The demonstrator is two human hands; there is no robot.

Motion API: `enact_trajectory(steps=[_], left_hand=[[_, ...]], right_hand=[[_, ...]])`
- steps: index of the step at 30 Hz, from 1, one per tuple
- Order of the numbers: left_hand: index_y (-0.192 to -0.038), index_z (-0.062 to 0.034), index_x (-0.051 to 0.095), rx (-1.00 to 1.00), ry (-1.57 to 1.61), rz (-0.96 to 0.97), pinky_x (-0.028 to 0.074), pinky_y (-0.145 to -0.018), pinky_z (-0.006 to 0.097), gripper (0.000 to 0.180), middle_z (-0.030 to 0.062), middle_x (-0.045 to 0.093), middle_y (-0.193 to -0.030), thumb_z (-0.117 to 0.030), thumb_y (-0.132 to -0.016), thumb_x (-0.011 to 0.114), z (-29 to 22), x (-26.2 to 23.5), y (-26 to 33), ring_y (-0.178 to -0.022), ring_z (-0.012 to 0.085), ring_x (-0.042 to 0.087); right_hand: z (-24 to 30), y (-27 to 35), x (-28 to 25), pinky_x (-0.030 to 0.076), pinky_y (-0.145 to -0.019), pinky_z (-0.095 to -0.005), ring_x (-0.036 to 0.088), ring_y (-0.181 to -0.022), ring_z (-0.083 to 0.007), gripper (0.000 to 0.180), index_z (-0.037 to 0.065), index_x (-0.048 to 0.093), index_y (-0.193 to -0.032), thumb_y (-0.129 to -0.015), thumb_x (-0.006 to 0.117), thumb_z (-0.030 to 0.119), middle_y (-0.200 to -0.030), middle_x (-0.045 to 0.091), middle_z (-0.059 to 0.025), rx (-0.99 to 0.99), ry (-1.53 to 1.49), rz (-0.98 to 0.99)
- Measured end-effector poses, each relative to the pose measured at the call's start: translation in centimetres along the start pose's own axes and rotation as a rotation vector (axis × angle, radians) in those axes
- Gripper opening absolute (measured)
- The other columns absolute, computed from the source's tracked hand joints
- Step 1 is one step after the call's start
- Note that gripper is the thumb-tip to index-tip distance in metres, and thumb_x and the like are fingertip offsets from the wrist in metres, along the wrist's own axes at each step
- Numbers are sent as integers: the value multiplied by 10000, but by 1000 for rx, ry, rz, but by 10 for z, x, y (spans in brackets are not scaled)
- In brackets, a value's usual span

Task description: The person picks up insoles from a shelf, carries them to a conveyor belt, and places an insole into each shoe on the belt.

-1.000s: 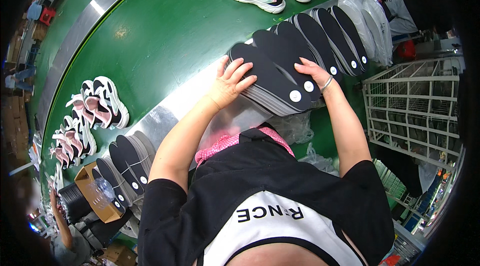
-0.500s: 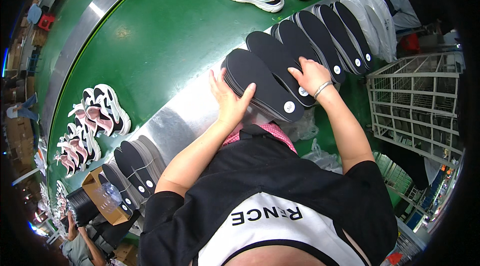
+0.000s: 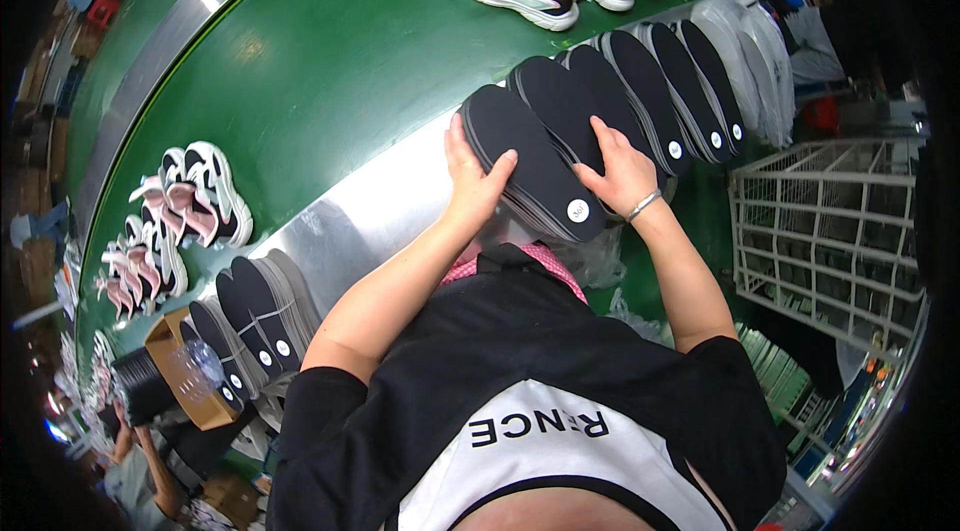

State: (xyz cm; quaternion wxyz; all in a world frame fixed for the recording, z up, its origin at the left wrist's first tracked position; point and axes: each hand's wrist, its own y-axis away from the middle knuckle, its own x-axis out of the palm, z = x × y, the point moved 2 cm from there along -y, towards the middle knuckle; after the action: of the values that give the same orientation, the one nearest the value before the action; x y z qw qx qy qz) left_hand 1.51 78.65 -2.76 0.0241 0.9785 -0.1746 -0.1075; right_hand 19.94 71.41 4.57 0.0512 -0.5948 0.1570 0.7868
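Black insoles (image 3: 533, 163) in adjacent stacks

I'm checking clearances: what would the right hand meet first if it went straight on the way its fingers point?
The right hand would probably meet the black insoles just ahead of it; depth is unclear, so it might skim over their tops instead.

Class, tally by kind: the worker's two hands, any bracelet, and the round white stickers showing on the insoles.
Left hand and right hand: 2
Bracelet: 1
White stickers showing on the insoles: 8
Total: 11
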Motion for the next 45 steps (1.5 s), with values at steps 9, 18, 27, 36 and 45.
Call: enact_trajectory(steps=[9, 18, 27, 36, 45], left_hand=[[-1289, -27, 134, 8, -184, -213, 185, -986, 450, 778, 317, 187, -1268, -360, -721, 546, -21, -32, 45, -1186, 438, 199], [-885, 12, 529, -99, 27, -572, 438, -639, 329, 236, 141, 559, -780, -179, -747, 533, 3, -121, 198, -688, 244, 553], [-803, -17, 571, -728, 170, -1179, 459, -596, 296, 175, 115, 605, -725, -180, -747, 539, 107, -118, 438, -662, 200, 589], [-738, -58, 576, -1199, 827, -1775, 454, -526, 320, 107, 91, 586, -609, -145, -713, 521, 325, -42, 713, -502, 189, 566], [-919, -76, 591, -1584, 492, -1852, 442, -697, 377, 216, 152, 600, -779, -107, -732, 487, 524, -41, 937, -749, 314, 567]], right_hand=[[46, 13, -40, 323, -905, -361, 424, -1072, -319, 362, -10, 472, -1099, -797, 528, 182, -1183, 418, -201, -373, -71, -222], [185, 69, 26, 339, -884, -348, 462, -1022, -303, 275, -20, 501, -1036, -777, 532, 68, -1108, 481, -174, -1033, -317, 337], [247, 75, 141, 394, -805, -352, 493, -935, -300, 265, -14, 489, -1032, -782, 518, 71, -1018, 509, -166, -1162, -90, 504], [293, 151, 229, 418, -742, -335, 513, -873, -265, 323, -49, 472, -1045, -828, 469, 192, -1004, 516, -169, -1275, -55, 229], [311, 115, 274, 436, -740, -349, 538, -844, -295, 508, -86, 464, -990, -742, 612, 331, -937, 559, -182, -1010, 382, -383]])
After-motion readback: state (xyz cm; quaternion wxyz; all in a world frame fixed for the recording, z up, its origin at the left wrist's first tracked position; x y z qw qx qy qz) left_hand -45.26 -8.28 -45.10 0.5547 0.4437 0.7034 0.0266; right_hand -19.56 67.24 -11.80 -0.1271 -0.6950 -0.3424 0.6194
